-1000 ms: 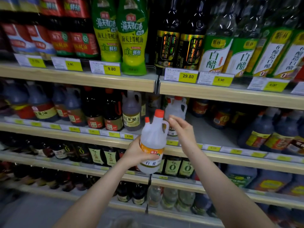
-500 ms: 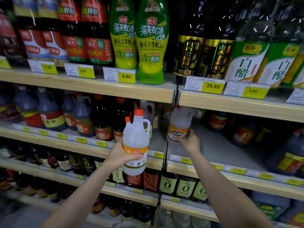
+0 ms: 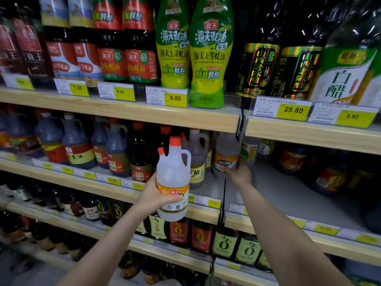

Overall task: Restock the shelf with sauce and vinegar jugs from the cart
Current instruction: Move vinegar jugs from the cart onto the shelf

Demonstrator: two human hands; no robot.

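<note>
- Gripping a translucent white plastic vinegar jug with an orange cap and orange-and-white label (image 3: 173, 182), the left hand (image 3: 153, 198) wraps its fingers and thumb round the lower body, over the label; the jug is upright, in the air just in front of the front edge of the middle wooden shelf (image 3: 115, 188).
- Reaching deeper in, the right hand (image 3: 239, 172) holds the base of a second translucent white jug with an orange band label (image 3: 225, 155), its fingers curled against the lower side; this jug stands upright on the grey shelf board (image 3: 288, 193), near the metal divider between the two shelf bays.
- Just left of that second jug stands a brownish clear rice-vinegar jug with an orange cap (image 3: 196, 159), partly hidden behind the jug in the left hand.
- Dark soy-sauce jugs with orange caps (image 3: 115, 149) line the left part of the same shelf.
- On the shelf above, two green squeeze bottles of oyster sauce (image 3: 191, 52) stand behind a yellow price tag reading 9.80 (image 3: 175, 98).
- To the right of the second jug, the grey board lies bare up to dark jugs at the right edge.
</note>
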